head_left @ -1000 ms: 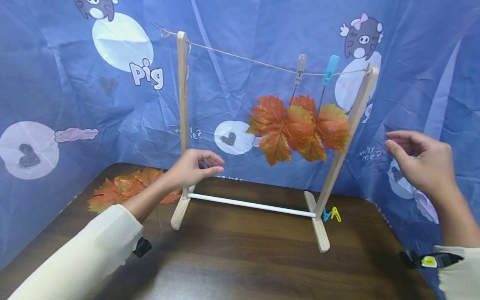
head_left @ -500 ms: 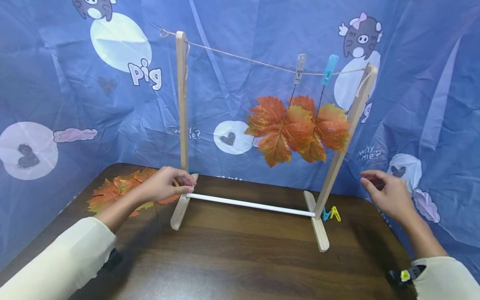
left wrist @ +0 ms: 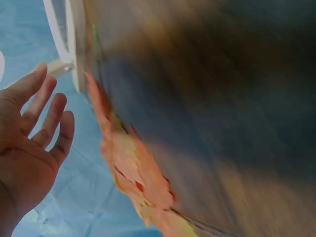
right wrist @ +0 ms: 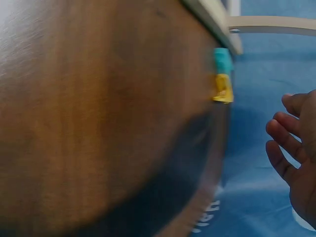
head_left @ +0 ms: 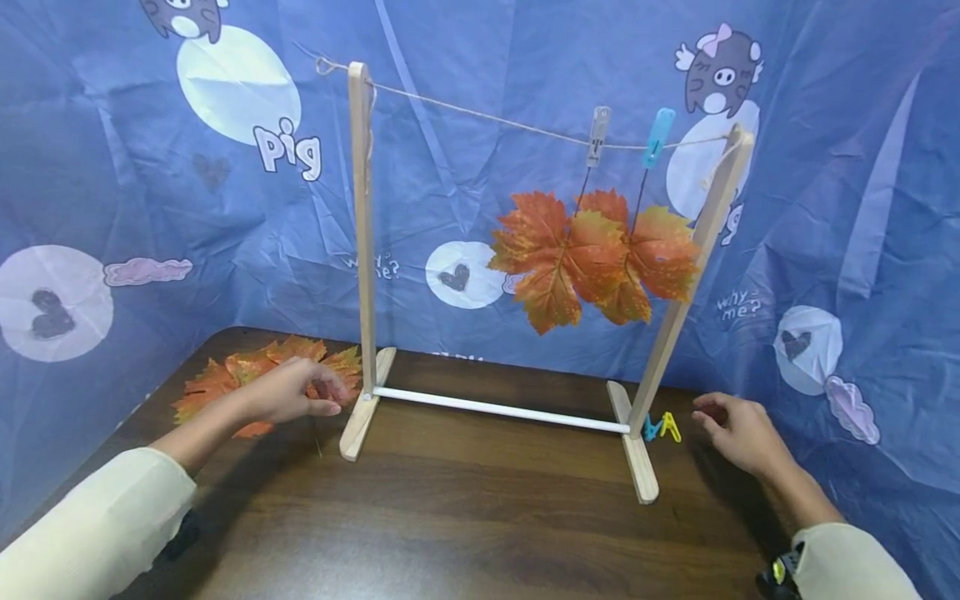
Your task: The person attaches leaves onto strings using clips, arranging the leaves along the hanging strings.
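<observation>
We have cream sleeves (head_left: 112,517) nearest the head camera, both arms reaching over a dark brown wood-grain desk (head_left: 465,517). Right hand (head_left: 738,429): fingers loosely bent, thumb a little apart, gap narrow, nothing held; it hovers just right of two small plastic clothespins. Those are one yellow clothespin (right wrist: 223,88) and one teal-blue clothespin (right wrist: 222,60), side by side on the desk, next to the rack's right foot; the right wrist view shows them apart from the hand. Left hand (head_left: 296,390): fingers relaxed and part-bent, moderate gap to the thumb, nothing held. It's over the orange-and-yellow artificial maple leaves (head_left: 206,387), which lie overlapped on the desk's left side, one thin stem pointing towards us. We see no contact in the left wrist view. Behind: pale wooden two-post rack (head_left: 362,233), white crossbar (head_left: 502,409) low between the posts, thin beige string (head_left: 480,114) across the top. On the string's right half, a translucent grey clothespin (head_left: 598,137) and a light-blue clothespin (head_left: 659,137) each hold an orange-yellow leaf by its stem: left leaf (head_left: 562,258) partly covers right leaf (head_left: 663,254). Farthest: creased blue cloth (head_left: 487,50) with cartoon pig prints.
</observation>
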Motion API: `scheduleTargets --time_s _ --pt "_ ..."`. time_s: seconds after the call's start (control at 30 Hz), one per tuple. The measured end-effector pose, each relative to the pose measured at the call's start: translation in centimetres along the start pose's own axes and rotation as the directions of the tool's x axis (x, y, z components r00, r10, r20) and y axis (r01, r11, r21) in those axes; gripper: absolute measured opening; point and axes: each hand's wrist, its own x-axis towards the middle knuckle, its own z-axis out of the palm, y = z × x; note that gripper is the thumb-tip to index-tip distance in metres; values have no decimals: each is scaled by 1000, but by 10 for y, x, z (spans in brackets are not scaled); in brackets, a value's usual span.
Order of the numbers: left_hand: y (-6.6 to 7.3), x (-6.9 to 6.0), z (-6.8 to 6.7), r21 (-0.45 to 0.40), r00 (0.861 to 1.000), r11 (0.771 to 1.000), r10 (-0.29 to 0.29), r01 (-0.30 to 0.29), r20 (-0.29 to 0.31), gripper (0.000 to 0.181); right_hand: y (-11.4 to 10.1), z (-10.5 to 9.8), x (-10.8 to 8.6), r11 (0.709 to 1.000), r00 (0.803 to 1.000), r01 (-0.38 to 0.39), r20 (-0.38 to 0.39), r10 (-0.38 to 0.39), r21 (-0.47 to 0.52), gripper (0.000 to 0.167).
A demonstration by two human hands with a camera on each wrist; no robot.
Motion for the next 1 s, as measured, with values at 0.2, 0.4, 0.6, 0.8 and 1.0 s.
scheduleTargets --time_s 0.2,0.4,0.6,0.8,1.0 --pt "-15 -10 0 16 999 1000 10 -10 41 13 0 18 -3 998 994 -58 91 57 11 30" --pt "-24 -16 3 19 997 1000 0 -2 74 16 -6 38 -5 989 973 -148 184 141 20 51" --pt "-27 -19 7 23 997 1000 -21 19 80 16 -6 51 -3 977 955 -212 216 205 7 62" --pt "-28 -20 11 21 997 999 -29 27 76 16 -4 55 -2 957 936 -289 209 282 5 64" --pt "-31 -19 13 21 998 1000 -2 0 67 16 0 57 -2 951 935 -306 196 295 29 57"
